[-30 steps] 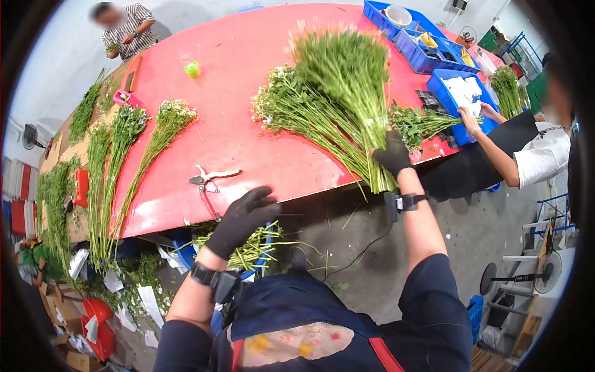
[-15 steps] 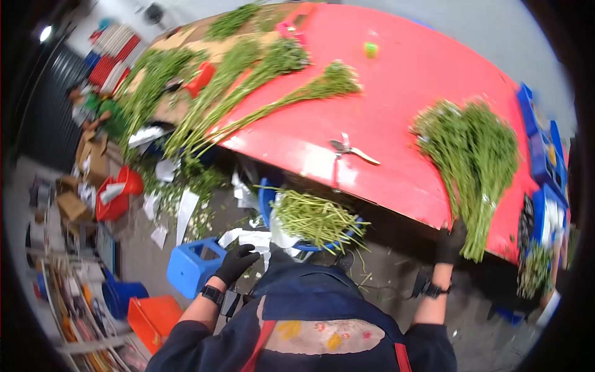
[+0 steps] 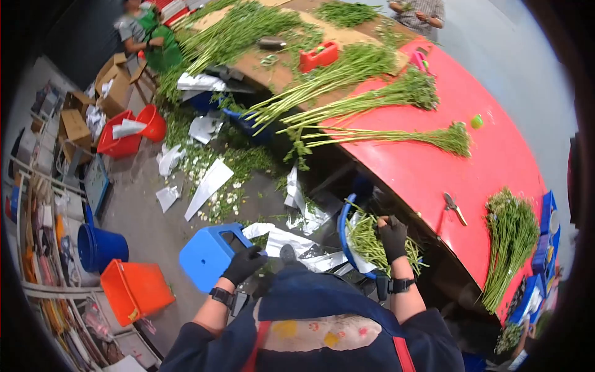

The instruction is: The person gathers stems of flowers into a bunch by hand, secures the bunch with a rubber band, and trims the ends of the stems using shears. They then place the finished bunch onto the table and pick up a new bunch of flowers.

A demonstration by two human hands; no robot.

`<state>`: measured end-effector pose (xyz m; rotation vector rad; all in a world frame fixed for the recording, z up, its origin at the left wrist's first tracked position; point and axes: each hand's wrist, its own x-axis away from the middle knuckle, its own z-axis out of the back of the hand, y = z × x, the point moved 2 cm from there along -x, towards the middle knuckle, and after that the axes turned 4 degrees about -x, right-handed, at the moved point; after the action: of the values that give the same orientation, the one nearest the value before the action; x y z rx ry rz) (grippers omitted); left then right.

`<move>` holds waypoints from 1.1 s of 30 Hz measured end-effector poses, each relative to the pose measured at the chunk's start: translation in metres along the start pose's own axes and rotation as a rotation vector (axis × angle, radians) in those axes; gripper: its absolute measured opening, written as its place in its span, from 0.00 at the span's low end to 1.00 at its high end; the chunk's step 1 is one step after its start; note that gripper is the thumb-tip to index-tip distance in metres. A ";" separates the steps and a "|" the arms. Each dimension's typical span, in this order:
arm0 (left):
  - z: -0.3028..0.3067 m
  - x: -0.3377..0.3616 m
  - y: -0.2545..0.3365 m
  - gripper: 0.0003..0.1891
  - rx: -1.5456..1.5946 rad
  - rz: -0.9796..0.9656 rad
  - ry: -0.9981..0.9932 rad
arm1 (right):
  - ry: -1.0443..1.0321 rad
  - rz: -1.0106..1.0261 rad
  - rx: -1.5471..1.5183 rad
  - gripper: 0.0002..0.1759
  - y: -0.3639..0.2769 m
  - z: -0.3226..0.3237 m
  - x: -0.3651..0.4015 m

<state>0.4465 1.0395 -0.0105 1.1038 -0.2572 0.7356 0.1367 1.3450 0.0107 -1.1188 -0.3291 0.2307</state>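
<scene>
My right hand (image 3: 393, 240), in a dark glove with bare fingertips, hangs over a blue bucket (image 3: 344, 239) of cut green stems (image 3: 367, 240). Its fingers are curled in and nothing shows in them. My left hand (image 3: 243, 265), also gloved, is beside a blue plastic stool (image 3: 207, 257), fingers loosely stretched out and holding nothing. On the red table (image 3: 403, 170), a full bunch of leafy stems (image 3: 509, 248) lies at the right, away from both hands. Pruning shears (image 3: 455, 209) rest near the table edge. A thinner bunch of stems (image 3: 396, 136) lies farther left.
More stem bunches (image 3: 372, 99) and a red holder (image 3: 319, 57) lie on the table's far part. Paper and leaf scraps (image 3: 211, 186) litter the floor. An orange bin (image 3: 136, 291) and blue bucket (image 3: 102, 248) stand left. Other people (image 3: 421, 15) are at the far side.
My right hand has let go of the large bunch at the right and moved left over the bucket. The view has turned left, and the bunch stays on the table.
</scene>
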 end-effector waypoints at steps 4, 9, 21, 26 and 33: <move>0.091 0.012 -0.027 0.26 0.237 0.019 0.168 | -0.092 0.136 -0.126 0.09 -0.045 -0.105 -0.040; 0.155 -0.002 -0.051 0.24 0.394 0.093 0.297 | -0.120 0.232 -0.031 0.16 -0.103 -0.187 -0.114; 0.313 -0.184 -0.006 0.20 0.388 -0.031 0.269 | 0.155 -0.201 -0.193 0.20 -0.081 -0.289 -0.477; 0.376 -0.306 0.010 0.20 0.381 0.089 0.130 | 0.224 -0.429 0.340 0.39 -0.153 -0.305 -0.490; 0.429 -0.420 0.069 0.20 0.429 0.149 -0.036 | 0.580 -0.272 0.113 0.24 -0.110 -0.318 -0.505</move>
<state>0.1603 0.5074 0.0080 1.5171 -0.2188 0.9312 -0.2122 0.8583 -0.0874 -0.9683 0.0516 -0.3116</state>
